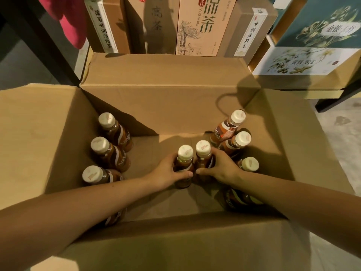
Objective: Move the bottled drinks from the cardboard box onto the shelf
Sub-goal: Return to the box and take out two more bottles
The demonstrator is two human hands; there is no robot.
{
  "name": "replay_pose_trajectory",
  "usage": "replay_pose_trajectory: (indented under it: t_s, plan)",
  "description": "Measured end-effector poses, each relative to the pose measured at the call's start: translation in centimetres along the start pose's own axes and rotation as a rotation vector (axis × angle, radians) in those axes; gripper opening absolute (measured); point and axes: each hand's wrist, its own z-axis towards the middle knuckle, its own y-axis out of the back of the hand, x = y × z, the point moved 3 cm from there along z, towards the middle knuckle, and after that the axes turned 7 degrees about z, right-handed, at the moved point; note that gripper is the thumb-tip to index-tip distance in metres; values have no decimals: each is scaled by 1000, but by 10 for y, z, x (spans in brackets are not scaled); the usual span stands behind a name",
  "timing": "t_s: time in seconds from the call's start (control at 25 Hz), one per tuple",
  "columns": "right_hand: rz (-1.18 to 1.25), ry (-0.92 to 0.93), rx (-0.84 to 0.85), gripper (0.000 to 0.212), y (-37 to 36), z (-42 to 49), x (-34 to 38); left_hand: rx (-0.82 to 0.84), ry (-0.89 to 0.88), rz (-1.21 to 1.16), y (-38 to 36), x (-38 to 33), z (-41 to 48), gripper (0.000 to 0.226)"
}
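An open cardboard box (168, 98) fills the middle of the view, with several brown bottled drinks with cream caps standing inside. Two bottles stand side by side in the box's centre. My left hand (166, 174) grips the left one (185, 153) around its body. My right hand (220, 167) grips the right one (203, 148) the same way. Three bottles (100, 145) line the left wall. Others (242, 138) cluster at the right wall, and one (239, 199) lies partly hidden under my right forearm.
Behind the box stand several upright tea gift cartons (203, 26). A low shelf (304, 79) at the right holds flat printed boxes. A dark post (45, 47) rises at the left, with pink cloth (72, 22) beside it. The box flaps spread out on every side.
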Motion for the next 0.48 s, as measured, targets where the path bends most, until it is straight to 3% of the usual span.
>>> replay_pose_trajectory:
  t_s: [0.28,0.48]
  plan:
    - [29,74,16,55,9,-3,22,-75,-40,12,15,-18,-2,62]
    - [137,231,-35,53,13,-19,72,-182,-165,46,52,-55,-27,39]
